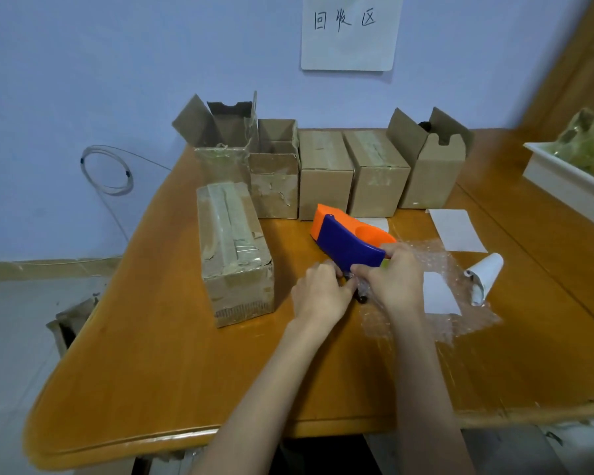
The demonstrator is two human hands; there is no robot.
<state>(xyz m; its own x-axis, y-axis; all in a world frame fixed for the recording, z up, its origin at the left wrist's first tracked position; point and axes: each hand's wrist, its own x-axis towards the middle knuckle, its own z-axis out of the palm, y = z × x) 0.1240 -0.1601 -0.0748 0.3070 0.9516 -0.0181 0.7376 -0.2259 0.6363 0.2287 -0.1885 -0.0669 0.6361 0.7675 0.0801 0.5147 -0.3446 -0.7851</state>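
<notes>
An orange and blue tape dispenser [345,236] lies on the wooden table [172,365]. My right hand [393,277] grips its near end, fingers curled over the blue body. My left hand [319,291] pinches something small just below the dispenser's front; a small dark object [361,298] shows between my two hands. Clear bubble wrap [436,317] lies under and to the right of my right hand, with white paper slips [439,293] on it.
A long taped carton [234,248] lies left of my hands. A row of cartons [324,173] stands at the back, some open. A white paper roll [484,277] and a sheet [455,229] lie to the right. A white tray [563,185] sits far right.
</notes>
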